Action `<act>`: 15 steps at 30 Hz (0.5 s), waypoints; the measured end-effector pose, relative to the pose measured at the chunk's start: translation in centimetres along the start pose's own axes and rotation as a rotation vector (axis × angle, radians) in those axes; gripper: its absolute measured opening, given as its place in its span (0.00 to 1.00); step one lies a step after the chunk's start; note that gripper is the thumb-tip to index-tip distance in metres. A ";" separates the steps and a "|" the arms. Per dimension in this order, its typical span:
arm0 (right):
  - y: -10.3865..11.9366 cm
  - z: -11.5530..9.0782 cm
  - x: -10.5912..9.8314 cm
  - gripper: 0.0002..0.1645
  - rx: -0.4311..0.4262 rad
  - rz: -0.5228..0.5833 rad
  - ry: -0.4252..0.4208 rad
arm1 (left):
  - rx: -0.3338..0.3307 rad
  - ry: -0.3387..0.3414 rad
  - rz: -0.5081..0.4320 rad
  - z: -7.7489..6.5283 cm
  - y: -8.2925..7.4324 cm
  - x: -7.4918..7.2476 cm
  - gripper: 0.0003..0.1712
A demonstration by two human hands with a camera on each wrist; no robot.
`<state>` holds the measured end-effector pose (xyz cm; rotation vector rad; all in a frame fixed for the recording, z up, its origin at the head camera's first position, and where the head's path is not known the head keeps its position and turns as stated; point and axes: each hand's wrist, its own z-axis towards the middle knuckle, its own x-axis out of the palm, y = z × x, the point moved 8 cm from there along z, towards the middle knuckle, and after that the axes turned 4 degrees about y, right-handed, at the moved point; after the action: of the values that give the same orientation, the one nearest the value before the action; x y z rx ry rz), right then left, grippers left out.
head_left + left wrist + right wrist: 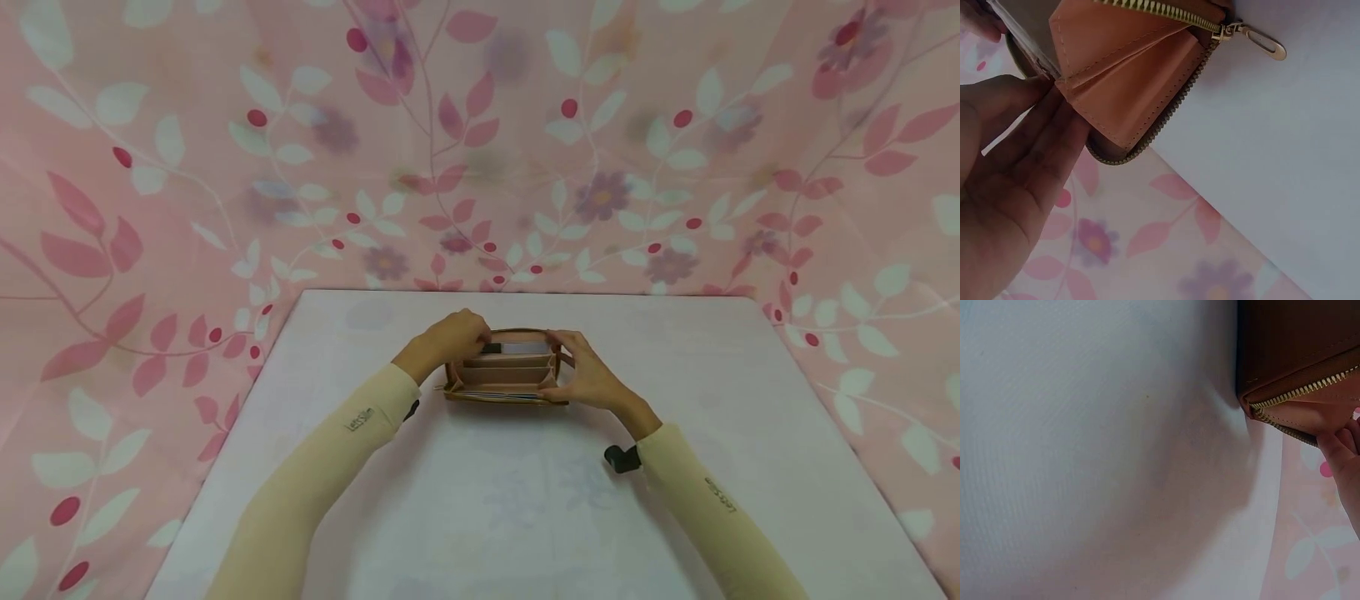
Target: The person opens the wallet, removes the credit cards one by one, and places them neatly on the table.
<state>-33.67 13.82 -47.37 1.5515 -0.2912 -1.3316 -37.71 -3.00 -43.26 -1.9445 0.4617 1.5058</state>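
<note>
- Right hand (592, 379) is the nearer one. It grips the right end of the wallet, thumb on the front edge and fingers at the back.
- Left hand (453, 337) is a bit farther off, at the back left corner. It pinches the wallet there, its thumb on one side and fingers on the other.
- It looks like the two hands hold this way to keep the wallet from folding shut and to stop it tipping.
- Between them is the wallet (506, 377), wide open, so the inside faces up. It seems to sit on the table, past the middle. It is brown outside and a light orange-brown inside, with stitches, a gold zip (1313, 386) and a small zip pull (1279, 51) at the left. Thin stripes by the front edge may be cards. Pockets go across the middle. Toward the back are a dark bit and a grey bit; I can't tell what they are.
- Around it is the white table (480, 500).
- Farthest back hangs a pink cloth (480, 158) with leaves and flowers.
</note>
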 end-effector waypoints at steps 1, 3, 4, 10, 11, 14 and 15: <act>0.0 0.0 0.0 0.60 0.004 -0.004 0.001 | -0.009 0.014 0.006 0.1 0.0 0.1 0.12; 0.0 0.1 0.0 0.61 0.014 -0.011 0.004 | -0.025 0.028 0.014 0.1 0.0 0.3 0.13; 0.0 0.1 0.0 0.61 0.021 -0.011 0.003 | -0.027 0.033 0.014 0.1 0.0 0.4 0.13; 0.1 0.0 0.0 0.61 0.029 -0.014 0.004 | -0.035 0.058 -0.012 0.1 -0.4 0.4 0.14; 0.1 0.0 0.0 0.60 0.024 -0.013 0.004 | -0.037 0.057 -0.015 0.1 -0.4 0.4 0.15; 0.3 0.0 0.0 0.60 0.010 0.003 0.005 | -0.024 0.045 -0.036 0.2 -0.4 0.4 0.14; 0.4 0.0 0.1 0.60 0.009 0.004 0.008 | -0.017 0.039 -0.041 0.2 -0.5 0.4 0.13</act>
<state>-33.49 13.60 -47.12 1.5626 -0.2957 -1.3223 -37.46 -2.50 -43.52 -1.9877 0.4238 1.4529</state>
